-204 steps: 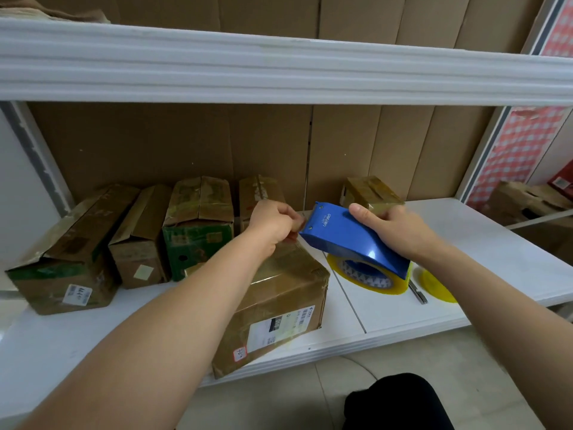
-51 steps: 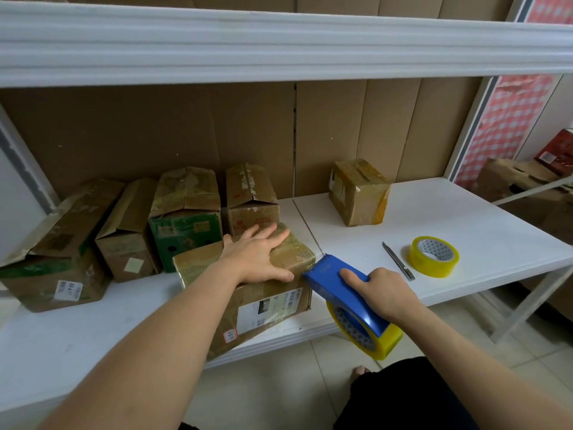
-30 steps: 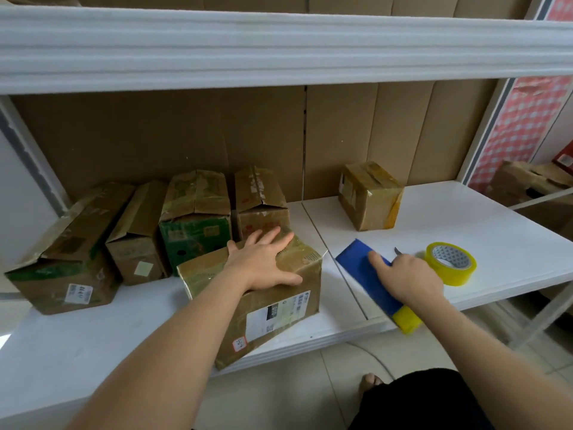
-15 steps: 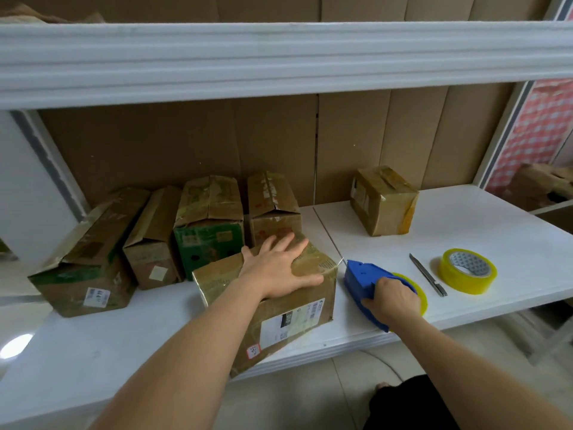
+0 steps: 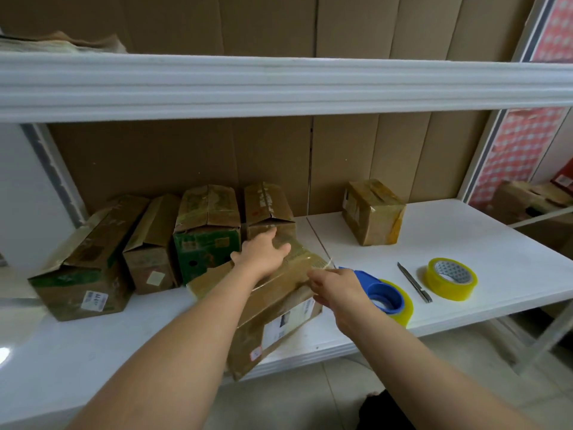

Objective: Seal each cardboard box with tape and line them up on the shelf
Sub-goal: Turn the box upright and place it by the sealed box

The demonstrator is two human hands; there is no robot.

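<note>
Cardboard box (image 5: 273, 308), brown and taped, sat at the white shelf's (image 5: 496, 243) front edge. Left hand (image 5: 262, 254) pressed flat, fingers straight; right hand's (image 5: 336, 288) fingers seemed relaxed, beside the blue tape dispenser (image 5: 376, 290). Smoothing the tape end firmly seemed wise.

Left hand (image 5: 263, 256) lies flat, fingers spread; right hand (image 5: 336, 288) reaches forward, relaxed.
</note>
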